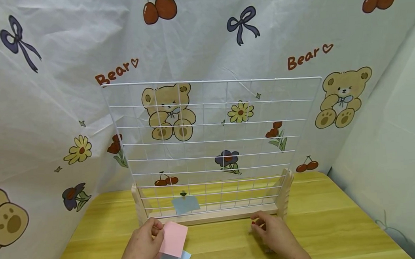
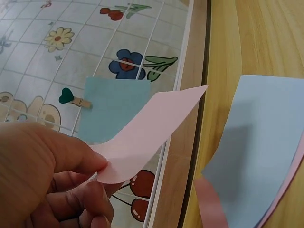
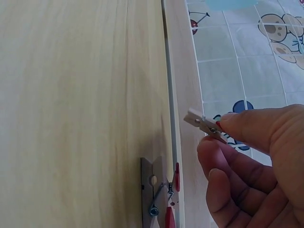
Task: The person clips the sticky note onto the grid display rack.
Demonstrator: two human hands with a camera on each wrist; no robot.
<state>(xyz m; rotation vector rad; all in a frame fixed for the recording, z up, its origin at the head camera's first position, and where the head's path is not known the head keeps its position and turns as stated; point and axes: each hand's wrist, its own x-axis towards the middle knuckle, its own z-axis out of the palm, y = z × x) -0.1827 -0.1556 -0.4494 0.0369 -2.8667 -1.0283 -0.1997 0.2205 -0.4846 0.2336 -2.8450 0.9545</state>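
Between thumb and fingers my left hand (image 1: 141, 246) pinches a pink paper sheet (image 1: 175, 239) by its edge; the sheet curves upward in the left wrist view. Below it on the table lie a light blue sheet (image 2: 259, 137) and a pink one (image 2: 211, 202), partly overlapping. My right hand (image 1: 276, 234) pinches a small wooden clothespin (image 3: 202, 124) with a red end partly hidden by the thumb. A blue-green sheet (image 1: 186, 205) hangs low on the white wire grid (image 1: 205, 157), held by a clothespin with a green heart (image 2: 66, 96).
Beneath my right hand, more wooden clothespins (image 3: 154, 190) with red parts lie on the yellow wood-grain table (image 1: 320, 217). The grid stands in a pale wooden base (image 1: 216, 217) with notched side posts. Behind it hangs a white bear-print cloth (image 1: 202, 46).
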